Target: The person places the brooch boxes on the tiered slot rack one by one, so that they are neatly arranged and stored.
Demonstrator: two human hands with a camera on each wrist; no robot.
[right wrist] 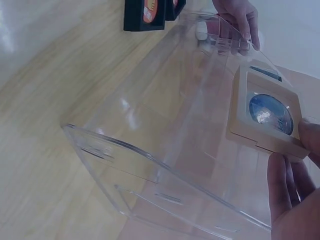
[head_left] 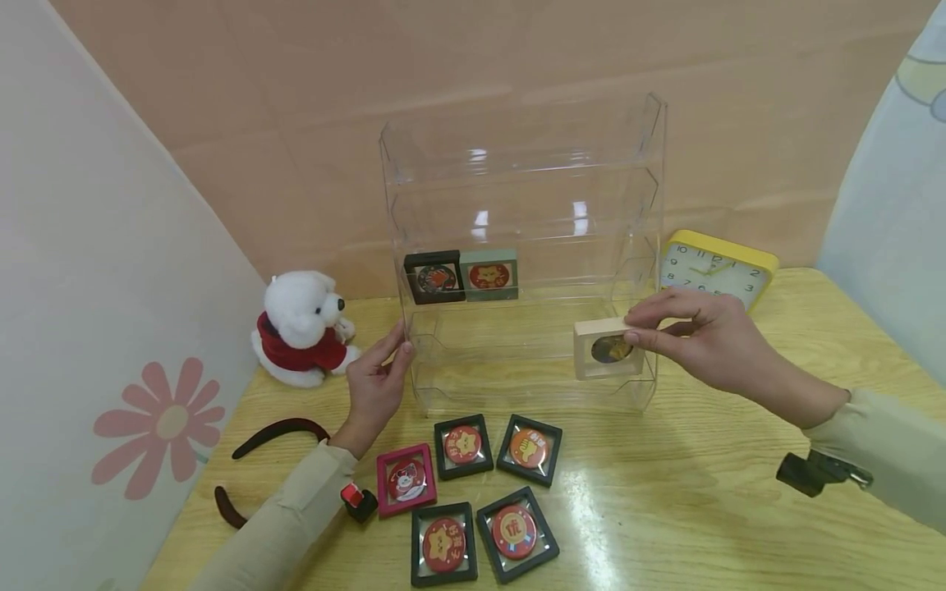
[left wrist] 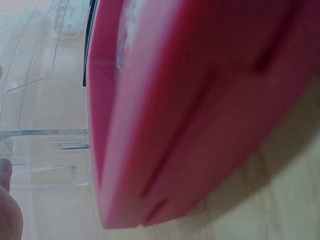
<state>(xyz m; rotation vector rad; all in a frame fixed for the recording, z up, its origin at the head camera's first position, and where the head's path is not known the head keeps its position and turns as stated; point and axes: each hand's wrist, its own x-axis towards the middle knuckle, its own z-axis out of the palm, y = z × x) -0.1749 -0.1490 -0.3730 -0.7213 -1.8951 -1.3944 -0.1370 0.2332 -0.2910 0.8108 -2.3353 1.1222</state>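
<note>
My right hand (head_left: 702,332) pinches a cream square display frame (head_left: 587,351) by its upper right corner, thumb in front. A dark round piece shows inside its window. This frame is at the right part of a clear tiered plastic rack (head_left: 517,349), in front of its lower tiers. On the rack's left side edge, my left hand (head_left: 375,390) grips the panel between thumb and fingers. A black display frame (head_left: 434,277) and a pale green display frame (head_left: 489,275) stand side by side on a middle tier. In the left wrist view, a magenta frame (left wrist: 165,120) hides most of the rack.
Before the rack lie several black-framed badges (head_left: 463,445) and a magenta-framed badge (head_left: 407,481). A white plush dog (head_left: 299,308) sits at left, near a dark headband (head_left: 284,427). Behind my right hand leans a yellow clock (head_left: 717,267). A small black-and-red object (head_left: 358,501) is by my left sleeve.
</note>
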